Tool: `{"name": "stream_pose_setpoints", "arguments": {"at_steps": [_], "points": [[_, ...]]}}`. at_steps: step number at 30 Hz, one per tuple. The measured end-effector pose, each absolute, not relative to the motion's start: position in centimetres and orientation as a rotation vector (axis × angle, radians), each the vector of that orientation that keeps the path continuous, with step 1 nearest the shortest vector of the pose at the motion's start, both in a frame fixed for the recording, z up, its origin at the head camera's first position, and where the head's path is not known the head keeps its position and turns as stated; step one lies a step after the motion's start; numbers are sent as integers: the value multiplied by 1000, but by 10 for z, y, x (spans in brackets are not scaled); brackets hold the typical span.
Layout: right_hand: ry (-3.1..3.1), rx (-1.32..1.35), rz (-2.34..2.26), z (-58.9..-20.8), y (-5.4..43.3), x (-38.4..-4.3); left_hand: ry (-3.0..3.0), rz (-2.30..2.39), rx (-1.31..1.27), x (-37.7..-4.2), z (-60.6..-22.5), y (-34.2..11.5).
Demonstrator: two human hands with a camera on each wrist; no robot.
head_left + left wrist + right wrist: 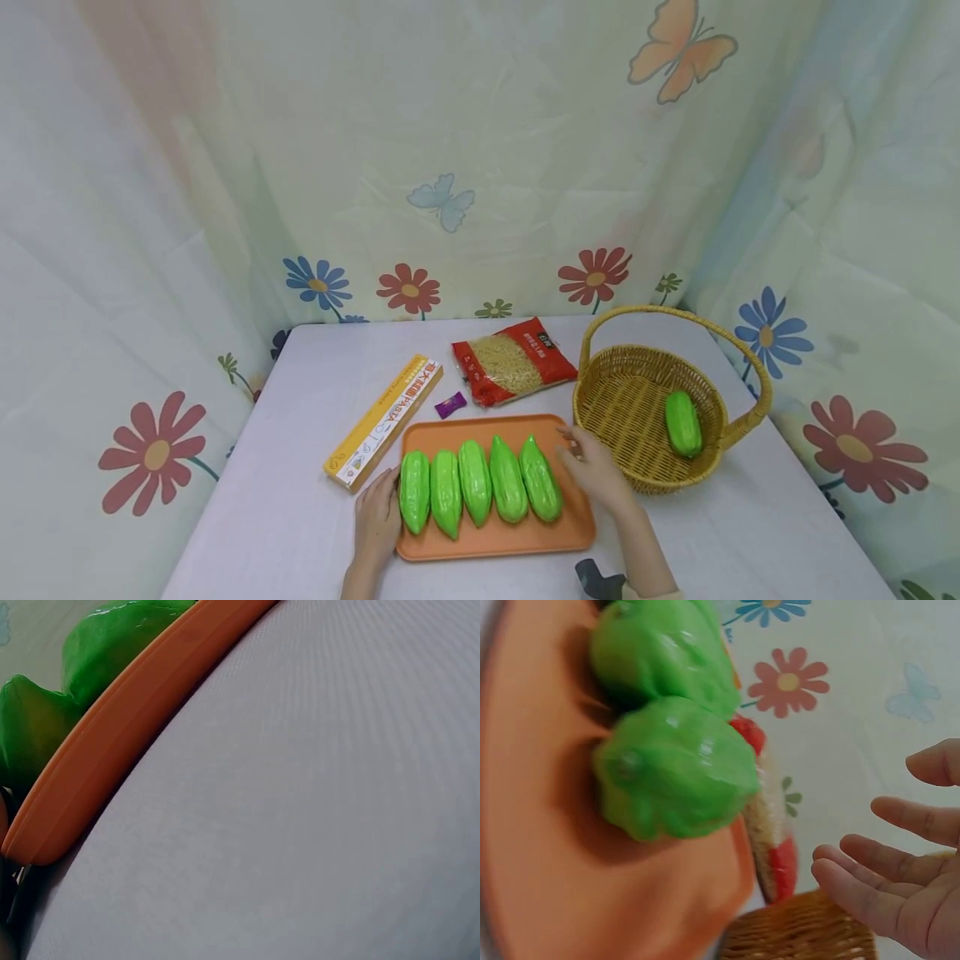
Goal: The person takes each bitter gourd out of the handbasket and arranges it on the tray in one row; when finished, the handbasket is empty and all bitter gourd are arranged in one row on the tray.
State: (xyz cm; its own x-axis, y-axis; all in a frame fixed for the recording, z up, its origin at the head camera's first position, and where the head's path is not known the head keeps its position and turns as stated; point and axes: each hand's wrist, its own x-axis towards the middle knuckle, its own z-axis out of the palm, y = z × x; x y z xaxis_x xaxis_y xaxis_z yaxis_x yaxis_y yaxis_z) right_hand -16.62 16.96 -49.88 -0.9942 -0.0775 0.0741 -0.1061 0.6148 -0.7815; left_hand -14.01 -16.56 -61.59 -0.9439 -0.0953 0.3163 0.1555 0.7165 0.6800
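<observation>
Several shiny green ridged gourds [476,483] lie side by side on an orange tray [487,546]. At the tray's left edge, my left hand [377,518] touches the rim beside the leftmost gourd; its fingertips are mostly hidden, so their hold cannot be made out. In the left wrist view, the tray's side [142,712] and two gourd ends fill the upper left. My right hand [596,469] hovers over the tray's right side, near the rightmost gourd [541,479]. The right wrist view shows that hand's fingers [889,862] spread and loosely bent, holding nothing.
To the right stands a wicker basket [622,417] with a tall handle and one green gourd [683,423] inside. Behind the tray lie a red pasta bag [513,362] and a small purple packet [451,405]. A long yellow-white pasta box [385,422] slants at the left.
</observation>
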Motion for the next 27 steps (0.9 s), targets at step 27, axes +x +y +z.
{"name": "stream_pose_setpoints", "arguments": {"at_steps": [27], "points": [[-2834, 14, 1295, -448, 261, -181, -2590, -1049, -45, -141, -618, -167]]}}
